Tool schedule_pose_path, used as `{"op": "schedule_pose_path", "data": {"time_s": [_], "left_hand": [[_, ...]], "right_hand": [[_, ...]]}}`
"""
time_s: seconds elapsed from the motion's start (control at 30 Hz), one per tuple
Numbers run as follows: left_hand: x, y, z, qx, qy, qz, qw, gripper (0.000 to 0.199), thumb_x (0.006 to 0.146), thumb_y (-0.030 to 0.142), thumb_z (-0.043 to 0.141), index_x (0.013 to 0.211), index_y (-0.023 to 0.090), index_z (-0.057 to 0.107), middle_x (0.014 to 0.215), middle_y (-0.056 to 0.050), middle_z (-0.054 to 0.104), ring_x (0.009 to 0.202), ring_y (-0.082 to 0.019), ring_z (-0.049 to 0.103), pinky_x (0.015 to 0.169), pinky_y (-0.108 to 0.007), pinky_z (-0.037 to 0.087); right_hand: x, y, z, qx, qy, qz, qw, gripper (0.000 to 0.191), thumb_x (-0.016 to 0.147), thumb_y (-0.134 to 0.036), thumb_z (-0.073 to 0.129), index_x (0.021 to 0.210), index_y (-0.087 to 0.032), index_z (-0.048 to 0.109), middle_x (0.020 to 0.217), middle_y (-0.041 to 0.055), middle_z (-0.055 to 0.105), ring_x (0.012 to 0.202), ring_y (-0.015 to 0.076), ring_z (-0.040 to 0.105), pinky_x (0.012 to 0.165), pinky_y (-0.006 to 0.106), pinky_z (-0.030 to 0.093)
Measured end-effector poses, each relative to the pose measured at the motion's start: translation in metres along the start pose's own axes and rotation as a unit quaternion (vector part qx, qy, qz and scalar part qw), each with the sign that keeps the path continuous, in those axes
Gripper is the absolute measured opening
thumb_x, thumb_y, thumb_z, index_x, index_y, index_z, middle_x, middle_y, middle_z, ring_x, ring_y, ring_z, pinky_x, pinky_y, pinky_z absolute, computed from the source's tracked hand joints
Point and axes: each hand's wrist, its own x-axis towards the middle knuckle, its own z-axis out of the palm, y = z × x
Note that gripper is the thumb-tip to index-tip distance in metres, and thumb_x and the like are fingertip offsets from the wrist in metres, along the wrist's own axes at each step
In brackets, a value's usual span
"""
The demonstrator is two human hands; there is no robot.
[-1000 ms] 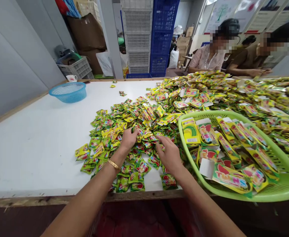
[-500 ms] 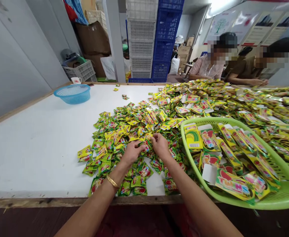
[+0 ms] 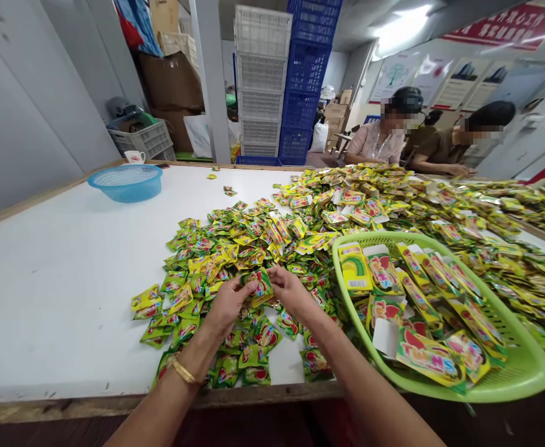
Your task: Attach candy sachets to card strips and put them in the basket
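My left hand (image 3: pixel 228 302) is closed on a few small green-and-yellow candy packets (image 3: pixel 259 284), thumb on top, with red melon pictures showing. At their right edge my right hand (image 3: pixel 292 292) has its fingers bent together, gripping that edge; the fingertips are partly hidden. Beneath and around both hands spreads a loose pile of similar packets (image 3: pixel 228 366). Close by on the right stands a light green plastic basket (image 3: pixel 528 372) holding several yellow-and-green printed boxes (image 3: pixel 431 357), some with white flaps open.
A heap of more boxes and packets (image 3: pixel 393 192) covers the table's right side. A blue basket (image 3: pixel 128 189) and a cup (image 3: pixel 135 157) stand at the far left. White table surface (image 3: pixel 67 298) shows on the left. Two people sit across the heap; crates (image 3: pixel 261 93) are stacked behind.
Both hands have drawn back from the pile, toward me and slightly left, with the packets now lifted and visible between them. The camera view has tilted up a little and shifted right.
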Motion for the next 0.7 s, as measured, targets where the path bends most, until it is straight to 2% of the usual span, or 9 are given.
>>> {"op": "schedule_pose_path", "data": {"time_s": [0.07,0.13,0.23,0.3,0.4,0.57,0.7], "left_hand": [[-0.005,-0.001,-0.006,-0.014,0.016,-0.01,1.0,0.042,0.051,0.05,0.075,0.07,0.015,0.062,0.059,0.003,0.057,0.051,-0.01,0.045,0.049,-0.022,0.035],[-0.01,-0.004,-0.015,-0.014,0.034,-0.005,0.999,0.042,0.051,0.049,0.075,0.07,0.015,0.062,0.061,0.003,0.057,0.054,-0.011,0.046,0.051,-0.022,0.036],[-0.02,-0.011,-0.03,0.049,0.067,0.017,0.996,0.036,0.054,0.046,0.072,0.07,0.015,0.062,0.06,0.003,0.055,0.057,-0.012,0.046,0.054,-0.023,0.035],[-0.026,-0.018,-0.037,0.12,0.065,0.024,0.99,0.029,0.056,0.042,0.069,0.063,0.016,0.06,0.055,0.005,0.049,0.054,-0.011,0.042,0.054,-0.023,0.032],[-0.033,-0.027,-0.042,0.176,0.05,0.015,0.983,0.023,0.055,0.038,0.065,0.057,0.017,0.056,0.052,0.006,0.044,0.054,-0.011,0.039,0.054,-0.023,0.029],[-0.041,-0.028,-0.042,0.07,0.086,-0.016,0.994,0.027,0.054,0.035,0.069,0.072,0.017,0.06,0.059,0.006,0.051,0.059,-0.01,0.043,0.058,-0.021,0.033],[-0.045,-0.02,-0.037,-0.068,0.093,-0.05,0.992,0.031,0.052,0.031,0.074,0.073,0.018,0.056,0.061,0.007,0.05,0.059,-0.008,0.044,0.056,-0.018,0.037]], "right_hand": [[0.007,-0.005,-0.004,-0.02,-0.025,-0.001,0.999,0.023,0.077,-0.025,0.053,0.098,-0.02,0.061,0.063,-0.0034,0.061,0.055,0.0114,0.057,0.054,0.023,0.047],[0.024,-0.008,-0.016,-0.061,-0.013,0.004,0.998,0.021,0.076,-0.027,0.057,0.095,-0.02,0.062,0.065,-0.0023,0.063,0.059,0.013,0.059,0.058,0.025,0.048],[0.062,-0.011,-0.039,-0.139,0.072,0.018,0.987,0.026,0.081,-0.027,0.052,0.103,-0.018,0.06,0.093,0.0066,0.066,0.086,0.0186,0.061,0.078,0.033,0.047],[0.089,-0.012,-0.053,-0.186,0.123,0.029,0.974,0.033,0.081,-0.025,0.05,0.112,-0.015,0.056,0.111,0.0122,0.061,0.105,0.0221,0.055,0.09,0.035,0.04],[0.119,-0.01,-0.061,-0.237,0.137,0.047,0.961,0.039,0.077,-0.026,0.057,0.113,-0.012,0.054,0.114,0.0149,0.059,0.112,0.0249,0.05,0.094,0.035,0.036],[0.13,-0.003,-0.052,-0.285,0.122,0.075,0.948,0.036,0.072,-0.039,0.065,0.095,-0.014,0.056,0.095,0.0122,0.063,0.1,0.0263,0.053,0.083,0.034,0.04],[0.125,-0.007,-0.048,-0.3,0.123,0.052,0.944,0.034,0.069,-0.043,0.066,0.087,-0.017,0.054,0.088,0.0084,0.061,0.09,0.0249,0.054,0.076,0.035,0.041]]}}
